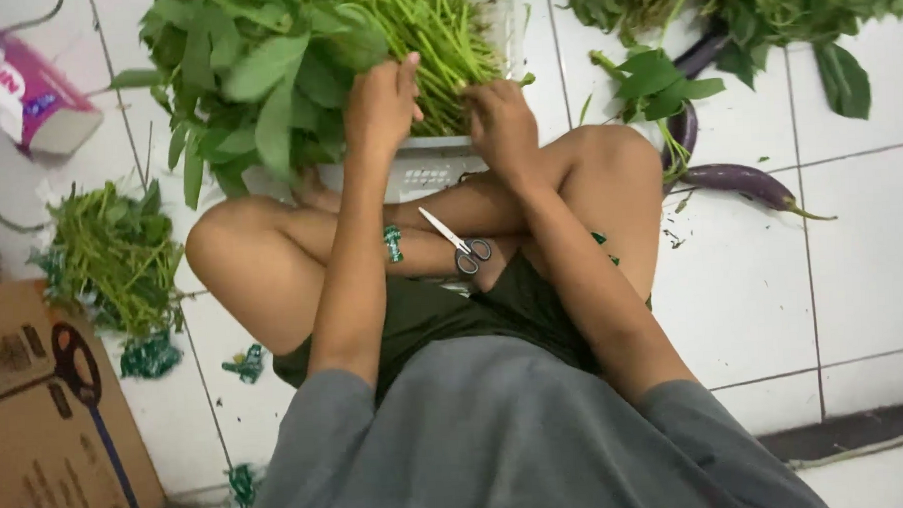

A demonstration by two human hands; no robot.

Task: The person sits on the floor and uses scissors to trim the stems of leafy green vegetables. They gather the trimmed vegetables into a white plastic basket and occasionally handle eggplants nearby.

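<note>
- The floor is of white tiles with dark joints, and a person sits on it with legs crossed.
- The leafy greens fill a white plastic basket at the top edge of the floor, just in front of the knees; they have broad green leaves on the left and thin light green stems on the right.
- A pink and white package lies in the top left corner, and a brown cardboard box with dark print is in the bottom left corner.
- The left hand rests on the greens with fingers curled around some stems.
- The right hand is beside it, closed on the stems; both forearms reach straight forward.
- Scissors lie on the crossed legs.
- Purple eggplants lie on the floor to the right.
</note>
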